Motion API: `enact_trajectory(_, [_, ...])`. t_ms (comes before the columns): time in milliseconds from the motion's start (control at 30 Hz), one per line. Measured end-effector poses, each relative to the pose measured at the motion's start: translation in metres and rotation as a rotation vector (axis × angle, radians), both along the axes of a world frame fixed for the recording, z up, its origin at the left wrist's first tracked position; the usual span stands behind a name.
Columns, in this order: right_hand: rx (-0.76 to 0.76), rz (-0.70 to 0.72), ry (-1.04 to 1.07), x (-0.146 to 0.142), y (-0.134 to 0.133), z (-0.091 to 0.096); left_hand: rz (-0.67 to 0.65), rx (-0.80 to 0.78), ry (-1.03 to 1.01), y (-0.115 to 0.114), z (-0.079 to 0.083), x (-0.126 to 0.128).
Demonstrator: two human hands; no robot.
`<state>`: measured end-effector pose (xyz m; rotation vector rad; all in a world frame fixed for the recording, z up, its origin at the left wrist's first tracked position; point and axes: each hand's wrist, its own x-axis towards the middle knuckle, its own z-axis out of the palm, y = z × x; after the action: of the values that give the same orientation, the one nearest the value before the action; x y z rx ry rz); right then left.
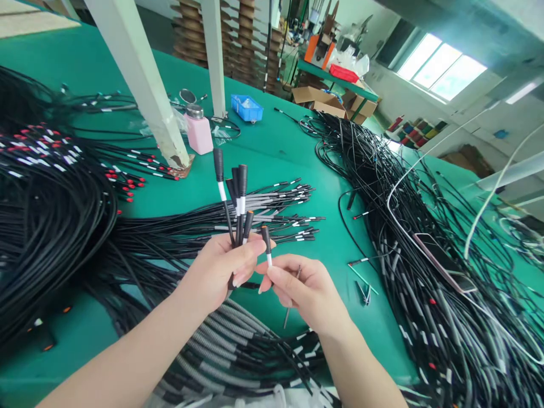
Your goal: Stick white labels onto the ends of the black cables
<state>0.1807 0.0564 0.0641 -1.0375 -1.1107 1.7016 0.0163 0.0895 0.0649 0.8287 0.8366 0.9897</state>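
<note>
My left hand [221, 266] is closed round several black cable connectors [242, 181], which stand upright above the fist. White label sleeves show below some heads, and one connector [249, 220] has an orange end. My right hand [306, 292] pinches a single black cable connector [266, 238] with an orange tip and a white sleeve, close beside the left thumb. A thin grey rod [286, 318] also passes through the right hand's fingers; its kind is unclear. Behind both hands, a bundle of black cables [170, 226] lies across the green table [289, 153].
Large piles of black cable lie at the left [51, 209] and right [365, 164]. A phone [442, 258] rests on the right pile. Farther back stand a pink bottle [199, 133], a blue tray [246, 107] and white posts [140, 79]. Small tweezers-like metal pieces [364, 293] lie right of my hand.
</note>
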Motion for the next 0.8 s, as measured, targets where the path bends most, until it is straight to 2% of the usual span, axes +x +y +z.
enact_trajectory(133, [-0.087,-0.070,0.119,-0.008,-0.002,-0.001,-0.028,-0.020,-0.010,0.000,-0.002,-0.001])
enact_trajectory(400, [-0.205,-0.083,0.225,-0.018,-0.004,-0.002,-0.027,-0.098,-0.046,-0.002,-0.002,-0.002])
enact_trajectory(567, [-0.209,-0.039,0.287,-0.019,-0.005,-0.005,-0.026,-0.103,-0.045,-0.003,-0.002,-0.002])
enact_trajectory(667, [-0.210,-0.012,0.290,-0.021,-0.005,-0.006,-0.073,-0.080,-0.050,-0.003,-0.003,-0.004])
enact_trajectory(800, [-0.099,-0.075,0.147,-0.013,-0.005,-0.003,-0.118,-0.011,-0.023,-0.005,-0.004,-0.005])
